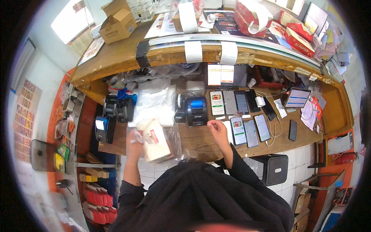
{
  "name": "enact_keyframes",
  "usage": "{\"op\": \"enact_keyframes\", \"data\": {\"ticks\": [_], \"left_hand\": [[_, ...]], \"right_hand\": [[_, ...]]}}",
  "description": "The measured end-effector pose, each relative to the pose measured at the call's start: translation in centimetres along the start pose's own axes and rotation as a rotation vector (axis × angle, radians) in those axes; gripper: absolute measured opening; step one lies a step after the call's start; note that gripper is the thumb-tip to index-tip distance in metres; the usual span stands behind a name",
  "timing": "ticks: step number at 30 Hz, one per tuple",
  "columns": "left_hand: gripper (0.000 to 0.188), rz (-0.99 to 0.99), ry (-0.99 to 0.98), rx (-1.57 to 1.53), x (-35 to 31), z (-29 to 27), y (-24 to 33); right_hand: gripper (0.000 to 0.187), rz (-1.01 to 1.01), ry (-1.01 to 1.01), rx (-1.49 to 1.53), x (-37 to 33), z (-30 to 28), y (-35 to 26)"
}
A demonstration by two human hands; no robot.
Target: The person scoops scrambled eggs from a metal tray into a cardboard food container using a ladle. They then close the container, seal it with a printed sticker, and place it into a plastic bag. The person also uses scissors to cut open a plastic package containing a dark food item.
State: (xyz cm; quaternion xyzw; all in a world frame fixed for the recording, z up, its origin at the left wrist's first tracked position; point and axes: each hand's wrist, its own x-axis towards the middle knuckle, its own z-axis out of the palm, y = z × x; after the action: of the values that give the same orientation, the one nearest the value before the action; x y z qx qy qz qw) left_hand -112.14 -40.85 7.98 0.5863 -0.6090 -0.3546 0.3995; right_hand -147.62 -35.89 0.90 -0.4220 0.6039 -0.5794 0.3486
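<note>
Head view: the left hand point(135, 140) is gripping a cream packet point(154, 141) over the near bench point(195, 141) edge; slippery plastic point(176, 144) could be letting it fall. The right hand point(220, 133) is curling near phones point(238, 132), contents unclear.

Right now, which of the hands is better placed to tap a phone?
The right hand, probably: it looks empty beside the phones, while the left hand is farther away, holding the cream package.
</note>
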Motion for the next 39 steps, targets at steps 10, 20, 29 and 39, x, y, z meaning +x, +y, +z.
{"op": "enact_keyframes", "data": {"ticks": [10,20,29,39], "left_hand": [[0.031,-0.216,0.129,-0.020,0.9,-5.9,-9.6],[0.040,0.119,0.564,-0.183,-1.5,-5.6,-0.1],[0.027,0.224,-0.114,-0.371,3.8,0.3,8.7],[0.042,0.035,-0.566,-1.159,2.5,4.6,24.8]], "right_hand": [[0.017,-0.202,0.143,-0.049,8.4,-0.9,-5.6],[0.029,-0.538,0.380,-0.205,17.0,4.8,-15.5],[0.016,-0.215,-0.131,0.467,10.7,8.3,-18.2],[0.014,-0.081,-0.387,0.551,-1.6,6.3,-24.7]]}}
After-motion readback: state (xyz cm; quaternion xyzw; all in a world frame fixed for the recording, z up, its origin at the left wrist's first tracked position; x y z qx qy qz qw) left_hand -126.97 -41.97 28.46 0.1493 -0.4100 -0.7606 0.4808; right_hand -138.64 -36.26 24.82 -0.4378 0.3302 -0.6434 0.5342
